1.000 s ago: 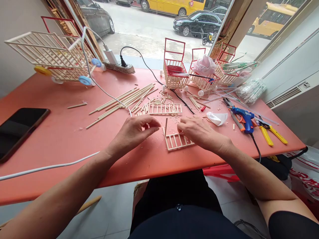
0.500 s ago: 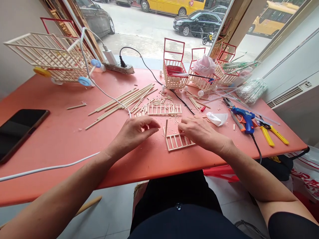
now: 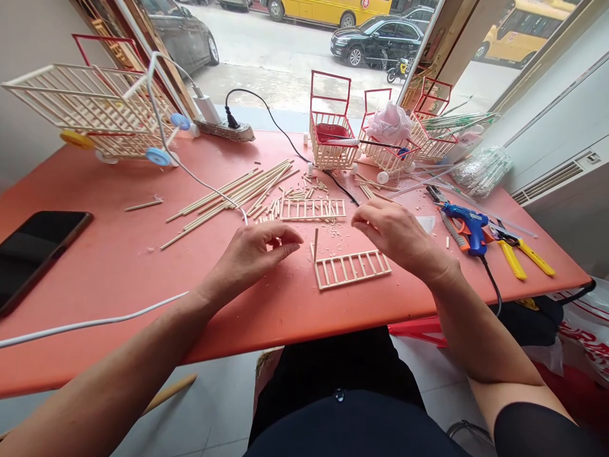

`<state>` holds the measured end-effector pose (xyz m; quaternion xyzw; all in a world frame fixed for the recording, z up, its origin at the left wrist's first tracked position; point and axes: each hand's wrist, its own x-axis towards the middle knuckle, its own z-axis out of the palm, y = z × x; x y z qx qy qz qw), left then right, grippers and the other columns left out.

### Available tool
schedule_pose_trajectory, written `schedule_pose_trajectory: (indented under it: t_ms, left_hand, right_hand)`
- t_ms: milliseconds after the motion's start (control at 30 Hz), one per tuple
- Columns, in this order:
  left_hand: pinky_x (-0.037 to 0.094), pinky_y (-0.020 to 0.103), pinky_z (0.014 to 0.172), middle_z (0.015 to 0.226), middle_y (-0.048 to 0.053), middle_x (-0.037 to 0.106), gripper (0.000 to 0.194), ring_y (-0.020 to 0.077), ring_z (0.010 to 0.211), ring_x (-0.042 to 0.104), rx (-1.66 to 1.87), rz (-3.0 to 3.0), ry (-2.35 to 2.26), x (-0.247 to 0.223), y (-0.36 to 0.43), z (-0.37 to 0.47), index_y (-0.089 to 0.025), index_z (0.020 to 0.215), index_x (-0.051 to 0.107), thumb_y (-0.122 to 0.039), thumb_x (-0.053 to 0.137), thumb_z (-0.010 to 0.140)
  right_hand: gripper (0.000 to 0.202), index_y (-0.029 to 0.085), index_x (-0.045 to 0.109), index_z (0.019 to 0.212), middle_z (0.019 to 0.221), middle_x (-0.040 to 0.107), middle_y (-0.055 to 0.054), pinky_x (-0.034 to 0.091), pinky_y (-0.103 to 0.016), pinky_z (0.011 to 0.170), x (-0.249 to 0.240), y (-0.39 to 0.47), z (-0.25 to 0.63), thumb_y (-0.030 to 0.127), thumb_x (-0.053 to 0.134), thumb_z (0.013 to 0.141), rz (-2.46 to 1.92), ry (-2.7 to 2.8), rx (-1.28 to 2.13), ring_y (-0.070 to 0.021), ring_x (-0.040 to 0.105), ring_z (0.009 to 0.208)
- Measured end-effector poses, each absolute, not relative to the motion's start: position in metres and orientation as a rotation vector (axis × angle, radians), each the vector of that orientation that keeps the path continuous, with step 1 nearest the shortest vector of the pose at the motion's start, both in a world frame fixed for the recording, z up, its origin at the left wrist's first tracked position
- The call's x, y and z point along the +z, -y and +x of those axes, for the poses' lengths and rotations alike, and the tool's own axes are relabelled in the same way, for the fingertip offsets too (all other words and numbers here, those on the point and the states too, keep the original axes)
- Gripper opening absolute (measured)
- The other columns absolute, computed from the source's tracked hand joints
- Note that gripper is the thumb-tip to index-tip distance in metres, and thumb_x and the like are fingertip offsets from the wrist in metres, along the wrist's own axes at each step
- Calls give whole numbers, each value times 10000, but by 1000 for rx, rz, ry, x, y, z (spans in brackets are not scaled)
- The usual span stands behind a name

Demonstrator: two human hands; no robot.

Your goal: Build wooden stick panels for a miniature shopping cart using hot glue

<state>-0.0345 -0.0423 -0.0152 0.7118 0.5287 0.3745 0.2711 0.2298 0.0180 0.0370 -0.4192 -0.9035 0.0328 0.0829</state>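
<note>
While the left hand (image 3: 264, 251) rests on the counter (image 3: 266, 314), its fingers curve round toward the thumb, the tips almost meeting; whether something tiny sits between them, I cannot tell. It lies just left of a small ladder-like wooden frame (image 3: 353, 267), which is flat near the counter's near edge. At that frame's far left corner a short stick (image 3: 315, 245) stands upright. The right hand (image 3: 394, 231) hangs over the far right part of the frame, clear of its rungs, with the fingers bent and pointing left — whether it grips anything I cannot tell either.

Beyond the hands lies a second ladder-like frame (image 3: 313, 209), with short wooden pieces (image 3: 273, 209) around its left end and crumbs scattered near it. Farther left, long thin sticks (image 3: 242, 186) lie in a loose pile, a white cable (image 3: 204, 181) crossing them. A phone (image 3: 42, 254) lies at the left. On the right are a blue glue gun (image 3: 469, 227) and yellow-handled pliers (image 3: 512, 260) — both well apart from the frames. Along the far side stand small wooden carts, one with a red handle (image 3: 330, 95) near the middle.
</note>
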Motion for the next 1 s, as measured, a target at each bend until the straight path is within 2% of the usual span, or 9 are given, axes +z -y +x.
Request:
schedule_pose_trajectory:
  t_ms: [133, 333, 467, 667, 833, 1000]
  left_hand:
    - [524, 281, 719, 892, 43, 808, 172, 179, 800, 697, 1008, 1929, -1448, -14, 42, -35, -199, 872, 770, -325, 655, 895]
    - [498, 266, 681, 908, 35, 785, 157, 155, 752, 654, 928, 2021, -1376, -16, 44, -33, -204, 900, 764, -254, 615, 893]
    - [496, 270, 681, 920, 49, 764, 178, 170, 795, 654, 894, 2114, -1368, -20, 42, -31, -199, 902, 760, -217, 585, 874]
    - [533, 322, 826, 931, 56, 761, 188, 188, 836, 660, 851, 2188, -1394, -23, 40, -33, -202, 875, 761, -245, 579, 898]
    - [528, 331, 844, 902, 56, 767, 219, 212, 895, 678, 840, 2223, -1348, -28, 39, -36, -219, 838, 769, -299, 585, 928]
    - [526, 334, 850, 902, 50, 771, 218, 209, 886, 685, 843, 2235, -1332, -30, 38, -36, -220, 832, 764, -309, 593, 932]
  right_hand:
    - [203, 154, 721, 984, 959, 717, -92, 398, -312, 812, 32, -21, 248, 231, 542, 1043, -1271, 2516, 125, -208, 610, 873]
    - [218, 162, 718, 973, 974, 731, -98, 421, -316, 816, 16, -11, 269, 242, 528, 1045, -1353, 2498, 200, -221, 643, 898]
    - [220, 171, 704, 945, 957, 726, -97, 418, -315, 811, 8, -2, 277, 239, 520, 1045, -1381, 2480, 180, -219, 639, 878]
    - [247, 182, 694, 914, 927, 747, -101, 360, -322, 721, 5, 17, 287, 261, 503, 1050, -1660, 2483, 90, -233, 638, 834]
    - [232, 189, 693, 942, 962, 762, -98, 330, -314, 669, 1, 31, 286, 285, 514, 1054, -1782, 2479, 134, -228, 652, 833]
    - [240, 192, 670, 921, 961, 753, -93, 348, -302, 686, 0, 34, 283, 290, 501, 1060, -1786, 2482, 216, -224, 660, 866]
